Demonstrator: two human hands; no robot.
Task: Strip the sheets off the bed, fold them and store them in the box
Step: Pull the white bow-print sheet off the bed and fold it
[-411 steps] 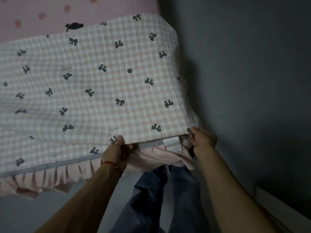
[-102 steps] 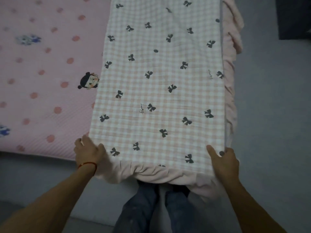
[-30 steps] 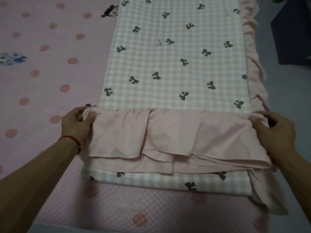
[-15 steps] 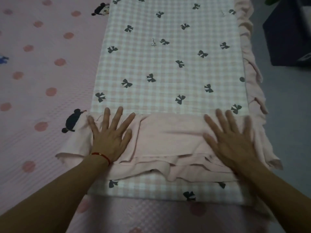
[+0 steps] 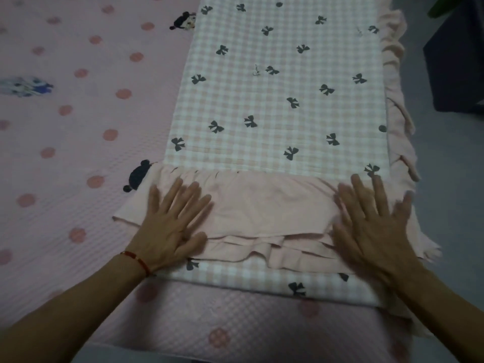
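From the head camera I look down on the bed [image 5: 65,179], covered by a pink dotted mattress pad with cartoon prints; the checked sheet [image 5: 277,100] with dark bows lies folded into a long strip along the bed's right edge, running from the near edge away towards the far end. Its plain pink frill [image 5: 264,210] is turned back over the near end of the strip, lying in several loose layers across the strip's width; more of the frill hangs off the bed's right edge, rumpled, along the length of the strip.

My left hand [image 5: 170,226] lies flat on the frill at the strip's left side, fingers spread and straight, palm down, gripping nothing; a red string bracelet [image 5: 136,260] circles that wrist. My right hand [image 5: 377,229] lies flat the same way on the frill at the strip's right side, near the bed's right edge, fingers fanned and straight, holding nothing; its outline is somewhat blurred. The two hands sit well apart, with a bare span of frill between them.

Nearer than the hands, a band of the checked sheet shows below the frill, and then the pad runs to the bed's near edge. Past the right edge I see grey floor [image 5: 445,205] and, at the upper right, a dark piece of furniture [image 5: 455,61]; I cannot tell what it is.
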